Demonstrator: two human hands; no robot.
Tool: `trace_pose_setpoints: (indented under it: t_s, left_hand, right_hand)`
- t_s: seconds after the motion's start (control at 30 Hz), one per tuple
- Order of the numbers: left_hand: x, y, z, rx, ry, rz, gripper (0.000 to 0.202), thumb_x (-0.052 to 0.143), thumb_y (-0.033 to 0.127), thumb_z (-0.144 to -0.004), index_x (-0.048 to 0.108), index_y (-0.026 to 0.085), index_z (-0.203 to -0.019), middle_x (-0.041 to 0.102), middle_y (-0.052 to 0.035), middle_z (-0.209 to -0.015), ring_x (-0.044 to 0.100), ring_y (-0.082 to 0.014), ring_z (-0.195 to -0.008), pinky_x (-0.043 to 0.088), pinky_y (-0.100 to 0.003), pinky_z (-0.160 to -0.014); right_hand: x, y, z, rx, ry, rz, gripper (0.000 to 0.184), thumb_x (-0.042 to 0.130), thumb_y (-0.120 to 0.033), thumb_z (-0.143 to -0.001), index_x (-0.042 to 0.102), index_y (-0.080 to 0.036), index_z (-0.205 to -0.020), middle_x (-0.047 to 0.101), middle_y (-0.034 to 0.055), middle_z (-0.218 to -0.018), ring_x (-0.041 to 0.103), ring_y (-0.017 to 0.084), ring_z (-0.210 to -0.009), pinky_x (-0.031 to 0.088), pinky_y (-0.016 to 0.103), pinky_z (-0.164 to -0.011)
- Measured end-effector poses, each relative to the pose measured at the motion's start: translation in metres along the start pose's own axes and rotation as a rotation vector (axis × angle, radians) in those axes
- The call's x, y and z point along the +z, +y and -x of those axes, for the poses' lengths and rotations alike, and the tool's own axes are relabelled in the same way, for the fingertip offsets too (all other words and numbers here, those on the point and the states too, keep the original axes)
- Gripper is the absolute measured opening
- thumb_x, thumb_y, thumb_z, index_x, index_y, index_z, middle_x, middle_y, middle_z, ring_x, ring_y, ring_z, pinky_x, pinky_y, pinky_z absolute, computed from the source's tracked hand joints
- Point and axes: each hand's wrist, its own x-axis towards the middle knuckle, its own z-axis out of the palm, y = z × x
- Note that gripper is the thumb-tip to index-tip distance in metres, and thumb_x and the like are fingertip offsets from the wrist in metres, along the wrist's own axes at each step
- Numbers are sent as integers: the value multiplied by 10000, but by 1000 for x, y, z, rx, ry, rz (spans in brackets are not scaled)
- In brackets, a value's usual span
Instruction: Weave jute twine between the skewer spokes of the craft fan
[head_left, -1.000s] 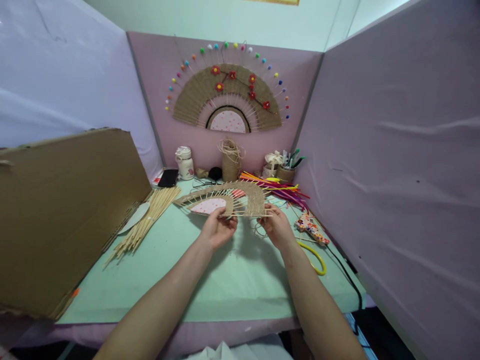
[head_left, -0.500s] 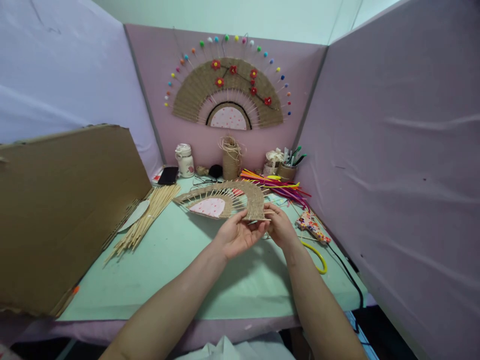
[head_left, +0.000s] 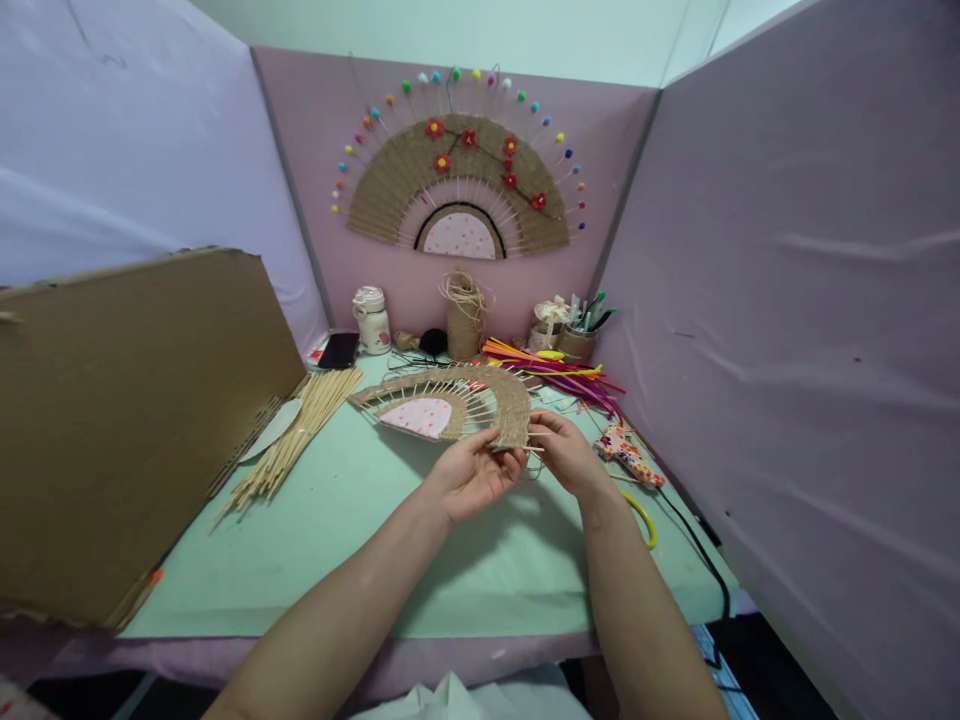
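A half-round fan (head_left: 513,408) woven of brown twine over thin sticks is held tilted above the table, with a pink spotted patch at its centre. My left hand (head_left: 477,476) grips its near right corner from below, thumb on top and fingers underneath. At the fan's right edge my right hand (head_left: 564,450) is closed, its fingertips pinched by the stick ends that poke out there. Whether those fingers hold a stick or the twine is too small to make out. A thin loop of twine hangs just under the corner between the hands.
A bundle of sticks (head_left: 296,435) lies left, beside a cardboard sheet (head_left: 135,430). Behind stand a twine spool (head_left: 465,325), a white bottle (head_left: 371,322) and coloured pipe cleaners (head_left: 562,375). A patterned glue gun (head_left: 628,455) with a cord and yellow-handled scissors (head_left: 643,520) lie right.
My right hand has shifted slightly right along the stick ends, and its forearm now covers more of the yellow handle. My left hand keeps its hold on the fan.
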Motion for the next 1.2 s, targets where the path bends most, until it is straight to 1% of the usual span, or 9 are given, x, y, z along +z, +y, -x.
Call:
trace_pose_setpoints:
  t_s: [0.1,0.2,0.33,0.47,0.57,0.7,0.83,1.0,1.2]
  left_hand:
    - [-8,-3,-1,19,7,-71,279,408,222,-936,557,52,-1100,626,-127,-767,626,-158,-671,528,-220,-578]
    - [-16,-7,-2,55,32,-105,277,408,209,-936,563,49,-1100,653,-139,-781,653,-177,-718,549,-256,-652]
    - [-23,-11,-2,77,49,-88,276,412,164,-929,553,40,-1131,668,-137,-792,662,-167,-729,550,-225,-645]
    - [-29,-14,-1,80,89,-109,242,419,155,-922,574,28,-1058,666,-145,-767,659,-158,-684,549,-205,-610]
    - [-32,-17,0,96,117,-119,194,440,134,-910,598,44,-976,667,-134,-750,647,-133,-637,543,-183,-577]
    - [-36,-21,1,150,120,-149,121,510,43,-850,614,65,-910,669,-100,-733,630,-102,-599,518,-144,-533]
    - [-40,-23,5,154,119,-200,113,536,28,-823,619,64,-891,676,-105,-736,636,-112,-595,531,-173,-546]
    - [-45,-26,8,143,123,-242,144,526,31,-825,621,52,-931,698,-135,-787,677,-152,-681,557,-222,-617]
    - [-50,-29,9,150,99,-233,251,515,7,-823,602,25,-1058,714,-148,-904,697,-171,-782,569,-228,-655]
  right_hand:
    - [-7,-2,2,-28,-79,104,192,656,-337,-703,672,-183,-817,686,26,-804,610,169,-756,486,303,-733]
    - [-11,-5,5,-37,-156,137,205,668,-350,-717,675,-179,-829,689,22,-806,615,164,-756,487,303,-742]
    - [-16,-7,8,13,-261,183,227,635,-357,-768,671,-179,-903,684,24,-808,613,154,-732,490,289,-702]
    - [-22,-10,12,-44,-301,342,220,615,-323,-795,675,-171,-943,687,41,-886,614,172,-833,482,302,-762]
    - [-24,-14,14,-64,-290,483,187,586,-307,-814,672,-168,-905,681,35,-861,603,168,-808,468,294,-749]
    - [-28,-16,15,-87,-290,610,166,571,-314,-818,663,-175,-811,663,16,-782,575,156,-739,445,277,-702]
    - [-34,-17,16,-77,-233,652,151,592,-318,-795,664,-186,-782,667,10,-767,579,158,-732,436,277,-703]
    - [-40,-20,18,-47,-87,699,171,597,-344,-786,658,-184,-773,668,17,-758,582,163,-723,430,281,-693]
    - [-37,-23,18,-102,7,669,172,621,-351,-768,640,-180,-768,645,15,-738,570,152,-706,427,271,-681]
